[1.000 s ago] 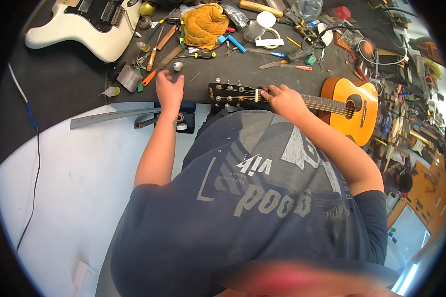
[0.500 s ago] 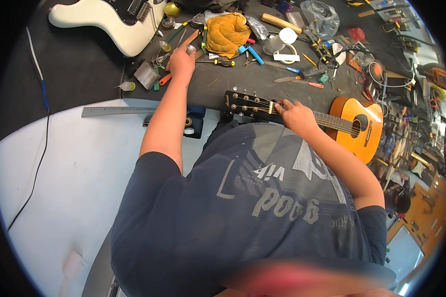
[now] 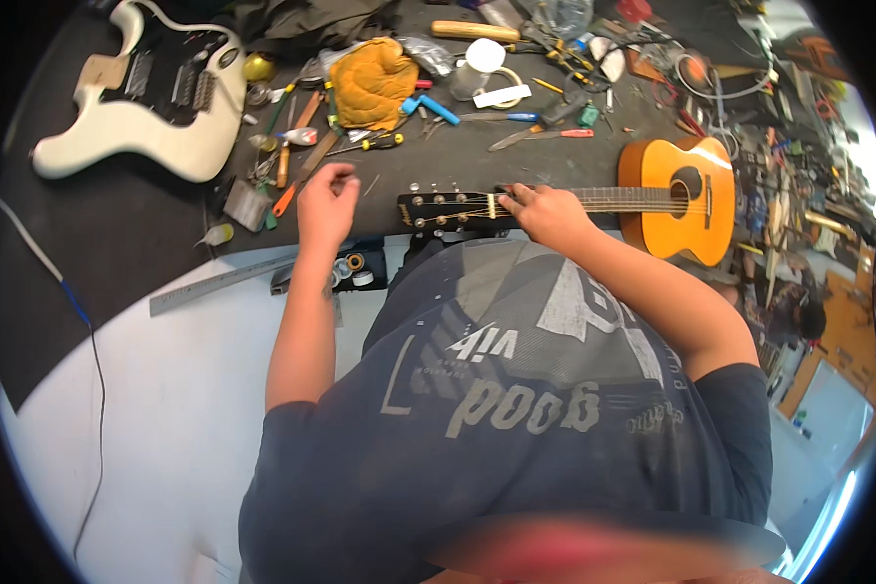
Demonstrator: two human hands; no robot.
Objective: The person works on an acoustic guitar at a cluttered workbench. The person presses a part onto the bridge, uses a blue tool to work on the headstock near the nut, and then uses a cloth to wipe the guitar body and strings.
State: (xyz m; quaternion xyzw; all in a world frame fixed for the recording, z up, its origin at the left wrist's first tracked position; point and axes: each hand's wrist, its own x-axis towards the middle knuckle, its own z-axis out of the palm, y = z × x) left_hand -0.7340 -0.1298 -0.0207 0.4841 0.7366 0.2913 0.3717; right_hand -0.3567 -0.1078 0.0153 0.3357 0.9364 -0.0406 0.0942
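An acoustic guitar with an orange-yellow body (image 3: 660, 232) and a black headstock (image 3: 448, 208) lies across the bench's front edge, its headstock to the left. Around its neck, just beside the white nut, my right hand (image 3: 550, 214) is closed. My left hand (image 3: 327, 202) hovers left of the headstock, fingers loosely curled and apart, with nothing visible in them. Beyond it a small white bottle (image 3: 299, 137) lies among tools, near an orange-handled tool (image 3: 284, 200) and a yellow-and-black screwdriver (image 3: 383, 141).
A white electric guitar body (image 3: 156, 131) rests at the far left. A yellow-orange cloth bundle (image 3: 372, 86), a blue clamp-like tool (image 3: 436, 107) and a white cup (image 3: 483, 58) sit farther back. A steel ruler (image 3: 204, 285) juts over the front edge beside an open box (image 3: 360, 279).
My left hand has let go of the small bottle among the tools and drawn back toward me. My right hand stays on the guitar neck. The view has shifted, showing more of the white guitar.
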